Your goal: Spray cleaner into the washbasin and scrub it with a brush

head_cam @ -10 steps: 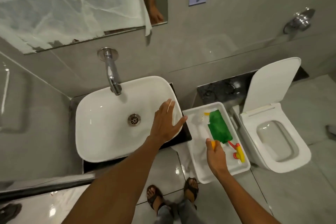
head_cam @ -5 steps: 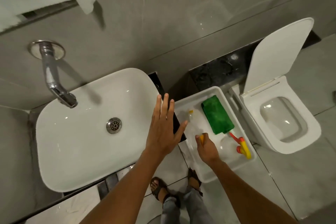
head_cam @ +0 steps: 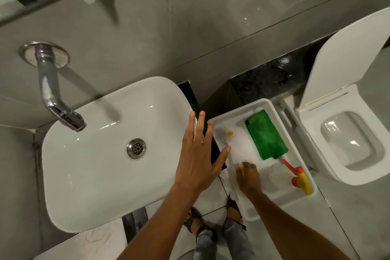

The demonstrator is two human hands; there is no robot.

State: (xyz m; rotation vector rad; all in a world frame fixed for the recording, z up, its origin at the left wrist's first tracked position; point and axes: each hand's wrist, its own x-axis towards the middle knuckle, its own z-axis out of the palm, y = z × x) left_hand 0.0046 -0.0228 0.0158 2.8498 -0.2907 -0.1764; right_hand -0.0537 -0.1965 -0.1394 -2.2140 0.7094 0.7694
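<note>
The white washbasin (head_cam: 95, 175) fills the left half of the view, with a metal drain (head_cam: 136, 148) in its middle. My left hand (head_cam: 198, 158) hovers flat over the basin's right rim, fingers spread and holding nothing. To the right stands a white tray (head_cam: 263, 103). In it lies a pale brush (head_cam: 228, 136) with a yellow mark near its head. My right hand (head_cam: 249, 177) is curled around the orange end of the brush handle. A spray bottle's red and yellow trigger (head_cam: 300, 178) sticks out from under a green cloth (head_cam: 266, 135).
A chrome tap (head_cam: 52, 95) juts from the grey wall over the basin's back left. A white toilet (head_cam: 375, 167) with its lid up stands right of the tray. My sandalled feet (head_cam: 211, 217) are on the floor tiles below.
The view has dropped and swung right. My right hand slid left in the tray, away from the green cloth, and closed on the brush handle. My left hand stayed over the basin rim.
</note>
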